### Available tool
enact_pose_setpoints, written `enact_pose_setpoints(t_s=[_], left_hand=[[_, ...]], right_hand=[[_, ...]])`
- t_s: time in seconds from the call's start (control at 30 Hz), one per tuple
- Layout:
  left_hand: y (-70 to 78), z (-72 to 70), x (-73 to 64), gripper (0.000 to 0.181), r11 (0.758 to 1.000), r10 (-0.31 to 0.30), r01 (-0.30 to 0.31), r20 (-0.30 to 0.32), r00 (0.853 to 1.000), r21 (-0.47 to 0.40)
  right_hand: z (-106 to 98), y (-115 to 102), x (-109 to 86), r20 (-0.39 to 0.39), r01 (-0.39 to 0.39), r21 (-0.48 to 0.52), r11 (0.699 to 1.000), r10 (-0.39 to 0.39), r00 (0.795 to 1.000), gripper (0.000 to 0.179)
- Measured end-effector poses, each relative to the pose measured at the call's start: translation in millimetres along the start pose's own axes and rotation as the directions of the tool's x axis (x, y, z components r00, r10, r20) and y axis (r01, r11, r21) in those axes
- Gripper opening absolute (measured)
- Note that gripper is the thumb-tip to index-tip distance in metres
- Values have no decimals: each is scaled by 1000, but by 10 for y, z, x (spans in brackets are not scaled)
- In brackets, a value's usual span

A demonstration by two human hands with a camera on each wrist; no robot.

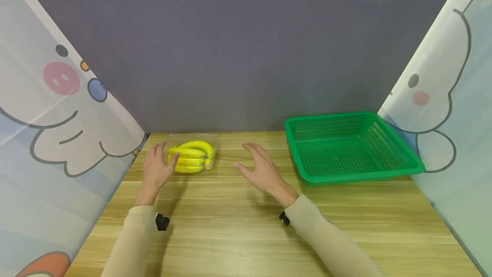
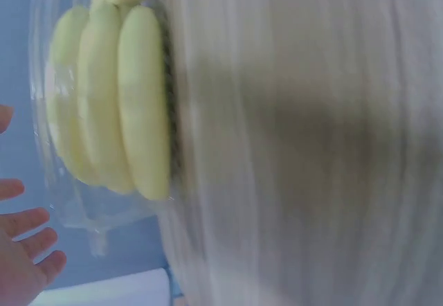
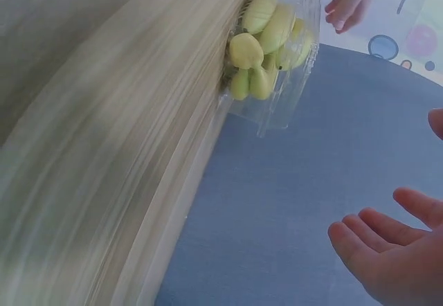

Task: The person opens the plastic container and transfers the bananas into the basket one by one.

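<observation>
A bunch of yellow bananas [image 1: 188, 152] lies in a clear plastic box [image 1: 212, 137] at the back left of the table. My left hand [image 1: 156, 166] is at the left end of the box, thumb overlapping the bananas in the head view. In the left wrist view, the fingers of that hand [image 2: 28, 257] show apart from the box wall. My right hand [image 1: 263, 170] is held to the right of the box, fingers and thumb spread with nothing between them. The right wrist view shows the boxed bananas [image 3: 263, 43] well beyond this hand [image 3: 387, 250].
An open green plastic basket [image 1: 353, 153] with a mesh bottom stands at the back right of the wooden table [image 1: 230, 234]. A grey panel [image 1: 250, 54] rises behind, with cartoon-printed walls [image 1: 34, 110] on either side. A black wrist strap [image 1: 162, 222] shows at the left sleeve.
</observation>
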State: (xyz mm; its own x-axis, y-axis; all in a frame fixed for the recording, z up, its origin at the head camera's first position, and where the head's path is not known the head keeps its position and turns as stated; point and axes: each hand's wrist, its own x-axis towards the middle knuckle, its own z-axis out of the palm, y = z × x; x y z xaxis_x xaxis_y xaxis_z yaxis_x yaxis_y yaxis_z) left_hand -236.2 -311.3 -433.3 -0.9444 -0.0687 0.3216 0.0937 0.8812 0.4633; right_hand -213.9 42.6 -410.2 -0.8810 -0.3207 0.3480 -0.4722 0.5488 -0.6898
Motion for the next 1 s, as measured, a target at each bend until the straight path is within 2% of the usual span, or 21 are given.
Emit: enact_pose_setpoints(t_s=[0.27,0.53,0.73,0.83,1.0], left_hand=[[-201,-17,-40,84,996,-85,87,70,994,-21],[-308,-21,-16,106,982,-116,141,188,975,-128],[-392,28,-11,116,971,-121,160,214,969,-176],[-431,50,-8,118,955,-125,178,222,967,-237],[-468,75,-12,121,903,-162,257,282,946,-345]], right_hand=[[81,-16,41,31,-13,21,1000,12,999,68],[160,21,86,53,-50,28,998,49,997,68],[222,66,105,66,-75,27,997,73,995,69],[238,74,112,70,-81,30,996,79,994,68],[262,86,123,88,-108,56,993,102,991,70]])
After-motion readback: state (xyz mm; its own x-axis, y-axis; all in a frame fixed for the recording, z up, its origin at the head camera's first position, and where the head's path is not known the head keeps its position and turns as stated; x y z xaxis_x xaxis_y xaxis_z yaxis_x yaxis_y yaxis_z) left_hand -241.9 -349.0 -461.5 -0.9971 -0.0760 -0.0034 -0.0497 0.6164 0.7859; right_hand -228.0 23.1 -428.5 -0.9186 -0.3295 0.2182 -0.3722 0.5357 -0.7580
